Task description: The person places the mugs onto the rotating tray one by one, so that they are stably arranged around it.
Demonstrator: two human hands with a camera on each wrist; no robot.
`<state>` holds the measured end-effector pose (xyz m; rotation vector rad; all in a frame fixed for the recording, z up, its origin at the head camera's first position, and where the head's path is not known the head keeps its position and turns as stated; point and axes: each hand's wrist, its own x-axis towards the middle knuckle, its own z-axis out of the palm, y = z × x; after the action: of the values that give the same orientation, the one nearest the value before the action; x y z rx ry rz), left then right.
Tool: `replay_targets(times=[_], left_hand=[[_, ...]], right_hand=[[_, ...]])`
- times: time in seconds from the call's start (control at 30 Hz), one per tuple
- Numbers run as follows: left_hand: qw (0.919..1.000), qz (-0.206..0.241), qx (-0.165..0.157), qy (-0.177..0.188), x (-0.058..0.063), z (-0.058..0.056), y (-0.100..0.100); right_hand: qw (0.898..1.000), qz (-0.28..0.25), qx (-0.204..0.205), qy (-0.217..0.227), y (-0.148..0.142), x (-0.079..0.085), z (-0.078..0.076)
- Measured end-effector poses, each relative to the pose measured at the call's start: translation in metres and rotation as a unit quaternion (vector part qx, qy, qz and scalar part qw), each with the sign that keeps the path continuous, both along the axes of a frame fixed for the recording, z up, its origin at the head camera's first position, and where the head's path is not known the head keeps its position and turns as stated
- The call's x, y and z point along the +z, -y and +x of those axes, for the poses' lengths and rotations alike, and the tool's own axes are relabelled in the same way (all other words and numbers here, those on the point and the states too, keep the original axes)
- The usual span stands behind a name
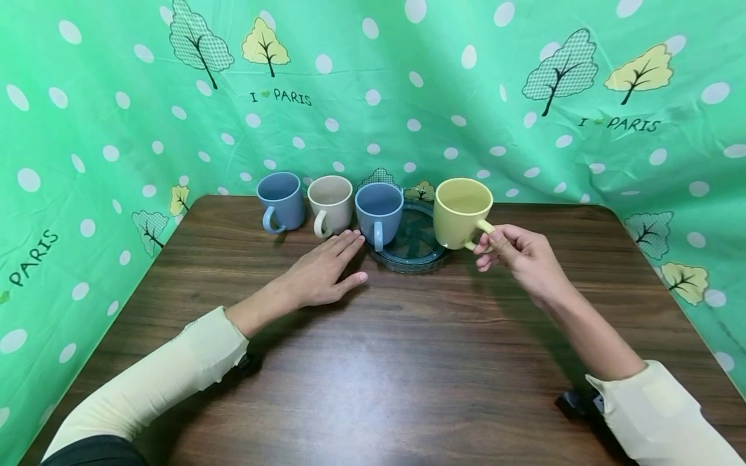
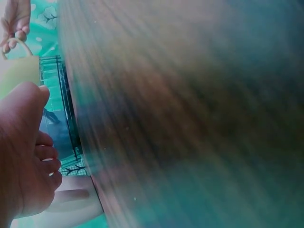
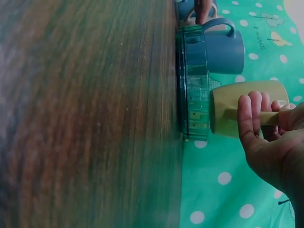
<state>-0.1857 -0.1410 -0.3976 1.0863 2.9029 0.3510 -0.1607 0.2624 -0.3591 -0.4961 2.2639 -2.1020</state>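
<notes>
My right hand (image 1: pixel 527 259) pinches the handle of a yellow mug (image 1: pixel 451 223), which is upright over the right part of a round, see-through teal tray (image 1: pixel 410 264). In the right wrist view, the mug's base lies right at the top of the tray's wall (image 3: pixel 197 102). A blue mug (image 1: pixel 370 217) stands on the tray's left part, handle facing me. My left hand (image 1: pixel 320 278) is stretched out palm down with straight fingers, fingertips right at the tray's left rim, just in front of a beige mug (image 1: pixel 340 213).
Another blue mug (image 1: pixel 288 210) stands at the left end of the row, beside the beige one, on the dark wooden table (image 1: pixel 379 362). A green dotted curtain (image 1: pixel 373 97) hangs behind the table's back edge and along both sides.
</notes>
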Motion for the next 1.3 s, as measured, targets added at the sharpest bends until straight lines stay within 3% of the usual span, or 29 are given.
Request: replay_targets(times=[0.9, 1.3], left_hand=[[1.0000, -0.004, 0.001, 0.000, 0.002, 0.000, -0.001], [1.0000, -0.005, 0.003, -0.001, 0.003, 0.000, -0.002]], right_hand=[[0.999, 0.045, 0.022, 0.020, 0.015, -0.008, -0.007], [0.994, 0.095, 0.026, 0.040, 0.019, -0.006, -0.016]])
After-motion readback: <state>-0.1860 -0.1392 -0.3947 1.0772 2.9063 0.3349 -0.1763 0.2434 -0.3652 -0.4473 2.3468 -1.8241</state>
